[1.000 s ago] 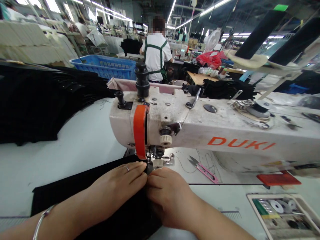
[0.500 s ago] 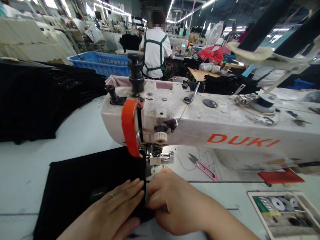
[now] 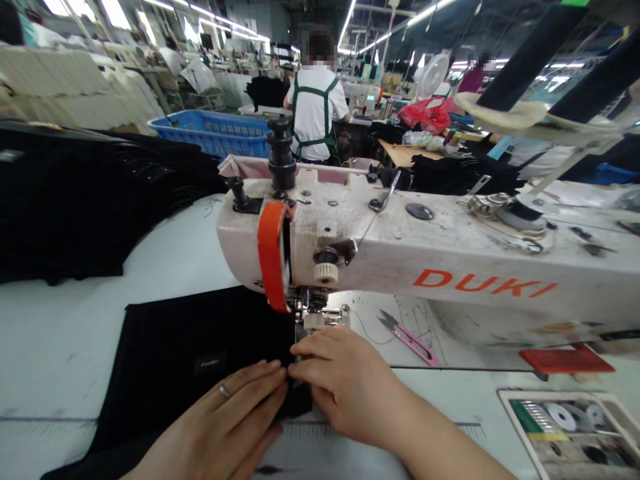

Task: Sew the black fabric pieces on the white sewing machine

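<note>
A black fabric piece (image 3: 190,353) with a small label lies flat on the white table (image 3: 65,333) under the head of a white DUKI sewing machine (image 3: 400,260). My left hand (image 3: 225,427), a ring on one finger, rests flat on the fabric's near right corner. My right hand (image 3: 345,387) lies beside it, fingers pressing the fabric's right edge just in front of the presser foot (image 3: 315,320). The fingertips of both hands meet at that edge.
Pink thread snips (image 3: 407,337) lie on the machine bed right of the needle. A tray of bobbins (image 3: 570,427) sits at the front right. Stacked black fabric (image 3: 75,200) fills the table's left. Behind stand a blue basket (image 3: 215,133) and a person in a white shirt (image 3: 315,113).
The fabric now lies flatter and farther left, with its label showing. Both hands drew back from the needle, then my right hand's fingers stretched toward the presser foot.
</note>
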The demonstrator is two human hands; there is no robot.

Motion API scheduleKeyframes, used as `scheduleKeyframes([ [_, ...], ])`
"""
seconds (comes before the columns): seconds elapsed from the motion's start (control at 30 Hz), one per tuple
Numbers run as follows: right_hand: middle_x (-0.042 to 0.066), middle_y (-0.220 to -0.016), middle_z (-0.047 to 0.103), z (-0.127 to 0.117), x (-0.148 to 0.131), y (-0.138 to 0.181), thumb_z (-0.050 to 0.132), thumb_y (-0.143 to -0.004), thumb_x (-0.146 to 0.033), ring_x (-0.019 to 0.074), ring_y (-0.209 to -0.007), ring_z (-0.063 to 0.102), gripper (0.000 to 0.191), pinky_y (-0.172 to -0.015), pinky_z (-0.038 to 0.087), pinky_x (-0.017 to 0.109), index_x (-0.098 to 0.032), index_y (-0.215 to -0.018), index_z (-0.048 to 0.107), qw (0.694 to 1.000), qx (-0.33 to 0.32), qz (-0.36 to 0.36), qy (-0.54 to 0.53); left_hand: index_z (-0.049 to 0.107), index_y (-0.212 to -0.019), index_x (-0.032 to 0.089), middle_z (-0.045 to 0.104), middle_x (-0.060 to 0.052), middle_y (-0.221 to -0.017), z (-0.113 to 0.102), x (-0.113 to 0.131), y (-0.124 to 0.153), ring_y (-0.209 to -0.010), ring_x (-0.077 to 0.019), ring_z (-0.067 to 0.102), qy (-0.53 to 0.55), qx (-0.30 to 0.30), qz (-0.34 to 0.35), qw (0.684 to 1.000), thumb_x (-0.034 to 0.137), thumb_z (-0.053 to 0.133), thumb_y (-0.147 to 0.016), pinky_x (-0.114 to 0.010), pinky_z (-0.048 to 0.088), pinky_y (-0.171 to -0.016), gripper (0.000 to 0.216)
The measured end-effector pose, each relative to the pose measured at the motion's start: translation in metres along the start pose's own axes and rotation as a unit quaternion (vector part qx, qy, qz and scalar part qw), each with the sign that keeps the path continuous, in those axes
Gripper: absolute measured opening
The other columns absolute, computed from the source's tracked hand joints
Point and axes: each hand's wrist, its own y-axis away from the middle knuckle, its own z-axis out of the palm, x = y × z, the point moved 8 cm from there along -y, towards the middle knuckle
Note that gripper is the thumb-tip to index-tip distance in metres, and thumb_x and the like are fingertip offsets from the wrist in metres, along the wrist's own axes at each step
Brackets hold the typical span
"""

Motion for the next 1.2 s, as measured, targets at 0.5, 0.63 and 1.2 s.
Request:
scheduleKeyframes([
  [0.5,0.012,-0.115,0.073,0.012,0.021,-0.008,0.059,-0.081,-0.008,0.0299,-0.107,0.065,0.047,-0.092,0.055,0.045,-0.018,-0.125,0.071,0.991,-0.019,0.108,0.079,0.069,-0.131,0.019,0.076,-0.008,-0.13,0.031,-0.074,-0.015,-0.122,-0.0214,0.071,0.131,-0.015,-0.055,0.99,0.018,0.055,-0.103,-0.037,0.059,-0.11,0.031],
  [0.63,0.013,-0.115,0.072,0.013,0.026,-0.01,0.057,-0.085,-0.01,0.0288,-0.099,0.066,0.044,-0.086,0.056,0.042,-0.017,-0.126,0.07,0.985,-0.014,0.138,0.099,0.071,-0.129,0.019,0.077,-0.009,-0.123,0.037,-0.084,-0.025,-0.121,-0.0217,0.071,0.137,-0.014,-0.057,0.989,0.018,0.052,-0.104,-0.037,0.058,-0.11,0.031],
  [1.2,0.007,-0.073,0.066,-0.008,0.037,-0.011,0.065,-0.1,-0.028,0.0237,-0.077,0.06,0.03,-0.074,0.049,0.036,-0.019,-0.072,0.066,0.964,0.087,0.164,0.188,0.079,-0.106,0.022,0.082,-0.002,-0.106,0.033,-0.114,-0.024,-0.099,-0.0163,0.076,0.204,0.012,-0.076,0.976,0.023,0.055,-0.106,-0.031,0.063,-0.094,0.024],
])
